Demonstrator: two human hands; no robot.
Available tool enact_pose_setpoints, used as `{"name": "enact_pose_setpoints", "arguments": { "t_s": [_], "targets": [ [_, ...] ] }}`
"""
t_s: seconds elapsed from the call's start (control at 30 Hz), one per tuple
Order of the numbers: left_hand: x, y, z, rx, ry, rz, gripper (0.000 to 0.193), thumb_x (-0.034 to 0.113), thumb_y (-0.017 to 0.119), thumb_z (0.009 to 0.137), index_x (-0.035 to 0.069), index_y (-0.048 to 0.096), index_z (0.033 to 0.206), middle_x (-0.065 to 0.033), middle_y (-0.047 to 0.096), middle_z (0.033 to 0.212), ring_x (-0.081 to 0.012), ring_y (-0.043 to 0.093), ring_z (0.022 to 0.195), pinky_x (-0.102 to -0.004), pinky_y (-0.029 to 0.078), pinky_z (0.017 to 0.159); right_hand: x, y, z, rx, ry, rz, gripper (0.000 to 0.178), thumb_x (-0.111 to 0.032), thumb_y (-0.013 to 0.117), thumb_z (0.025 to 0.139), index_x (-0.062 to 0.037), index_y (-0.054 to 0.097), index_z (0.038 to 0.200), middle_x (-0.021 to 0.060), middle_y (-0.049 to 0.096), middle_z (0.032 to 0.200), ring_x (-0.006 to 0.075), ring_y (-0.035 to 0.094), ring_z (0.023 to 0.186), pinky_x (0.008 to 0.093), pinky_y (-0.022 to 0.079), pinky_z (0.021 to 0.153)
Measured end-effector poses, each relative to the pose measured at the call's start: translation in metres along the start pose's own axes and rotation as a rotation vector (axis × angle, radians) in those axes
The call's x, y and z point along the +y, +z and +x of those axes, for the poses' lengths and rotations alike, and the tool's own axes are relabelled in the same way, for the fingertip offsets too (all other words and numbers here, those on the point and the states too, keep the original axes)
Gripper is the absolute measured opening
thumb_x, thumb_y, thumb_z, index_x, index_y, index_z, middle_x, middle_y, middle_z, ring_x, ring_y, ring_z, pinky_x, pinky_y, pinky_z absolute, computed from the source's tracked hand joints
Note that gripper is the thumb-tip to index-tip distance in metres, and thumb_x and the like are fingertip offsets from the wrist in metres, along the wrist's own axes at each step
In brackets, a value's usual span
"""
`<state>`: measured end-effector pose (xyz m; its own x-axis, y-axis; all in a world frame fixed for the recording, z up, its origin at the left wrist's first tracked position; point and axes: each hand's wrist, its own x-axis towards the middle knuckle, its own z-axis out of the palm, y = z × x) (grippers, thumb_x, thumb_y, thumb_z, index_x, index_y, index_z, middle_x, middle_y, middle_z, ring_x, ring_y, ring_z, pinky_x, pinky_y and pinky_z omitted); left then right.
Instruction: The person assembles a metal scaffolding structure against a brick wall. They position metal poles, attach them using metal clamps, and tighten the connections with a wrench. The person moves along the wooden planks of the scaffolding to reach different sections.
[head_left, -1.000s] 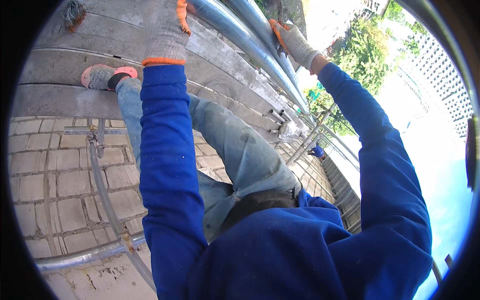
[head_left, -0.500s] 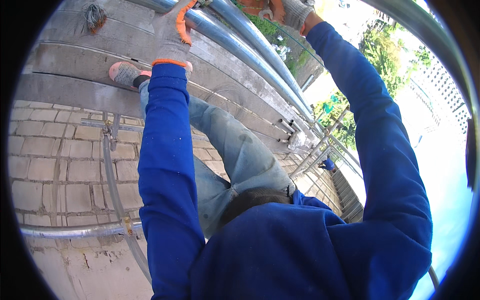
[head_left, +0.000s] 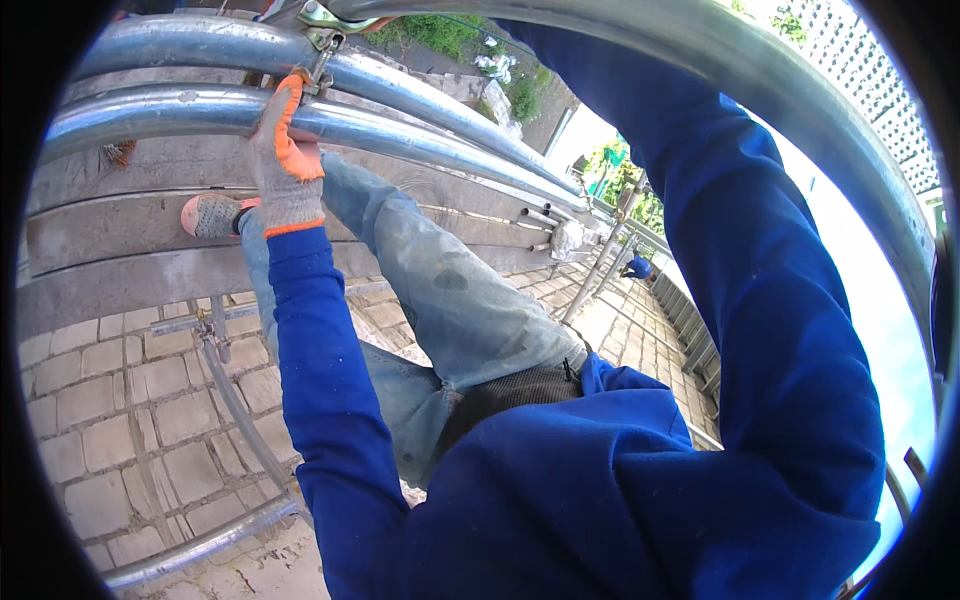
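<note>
My left hand (head_left: 287, 155), in a grey knit glove with orange on it, reaches over the lower of two steel scaffold tubes (head_left: 180, 112). Its thumb side presses against a metal scaffold coupler (head_left: 318, 72) near the upper tube (head_left: 190, 42), and the fingers look closed round the coupler's lower part, though they are partly hidden. My right arm (head_left: 760, 230), in a blue sleeve, stretches up and passes behind a thick steel tube (head_left: 700, 45) that curves across the top right. That tube and the picture's edge hide my right hand.
Grey planks (head_left: 120, 225) lie under my foot (head_left: 212, 215). Below them is a block wall (head_left: 160, 400) with scaffold pipes in front. Short pipe ends (head_left: 540, 215) and a whitish bundle (head_left: 568, 240) sit on the planks. Farther off, a person in blue (head_left: 637, 267) is bent over.
The view has shifted, so the tubes and coupler sit lower in the picture. My left hand now shows fully at the coupler. My right hand has passed out of sight behind the thick tube.
</note>
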<state>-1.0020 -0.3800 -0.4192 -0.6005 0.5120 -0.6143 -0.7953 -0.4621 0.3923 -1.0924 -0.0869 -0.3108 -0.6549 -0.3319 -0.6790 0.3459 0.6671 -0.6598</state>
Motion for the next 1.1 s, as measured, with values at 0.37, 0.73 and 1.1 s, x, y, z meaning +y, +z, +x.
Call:
{"name": "enact_pose_setpoints", "arguments": {
  "t_s": [0.37, 0.73, 1.1],
  "targets": [
    [-0.017, -0.026, -0.018, -0.049, -0.016, -0.148, 0.041, 0.024, 0.068, 0.091, -0.002, 0.067, 0.123, -0.0132, 0.066, 0.129, -0.0264, 0.061, 0.12, -0.0451, 0.047, 0.107, -0.014, 0.004, -0.004, 0.343, 0.556, 1.061, 0.025, -0.024, 0.055, 0.1, -0.0032, 0.068, 0.106, 0.008, 0.072, 0.088, 0.0206, 0.068, 0.077, 0.0363, 0.054, 0.066],
    [-0.018, -0.032, -0.036, 0.048, -0.102, -0.309, 0.025, 0.009, 0.071, 0.087, -0.002, 0.073, 0.109, -0.0114, 0.069, 0.121, -0.0244, 0.064, 0.113, -0.0434, 0.051, 0.102, -0.03, 0.042, 0.019, 0.174, 0.46, -0.17, 0.027, -0.013, 0.063, 0.097, -0.0221, 0.066, 0.122, 0.0031, 0.068, 0.096, 0.0192, 0.066, 0.079, 0.0303, 0.06, 0.072],
    [0.023, 0.023, -0.029, 0.03, -0.075, -0.369, 0.035, 0.007, 0.076, 0.083, -0.001, 0.071, 0.116, -0.0128, 0.07, 0.12, -0.0243, 0.065, 0.111, -0.0434, 0.05, 0.102, -0.084, 0.023, 0.006, 0.237, 0.454, 0.005, 0.043, -0.044, 0.044, 0.108, -0.0167, 0.076, 0.116, 0.0046, 0.068, 0.089, 0.0101, 0.059, 0.076, 0.0274, 0.05, 0.069]
  ]
}}
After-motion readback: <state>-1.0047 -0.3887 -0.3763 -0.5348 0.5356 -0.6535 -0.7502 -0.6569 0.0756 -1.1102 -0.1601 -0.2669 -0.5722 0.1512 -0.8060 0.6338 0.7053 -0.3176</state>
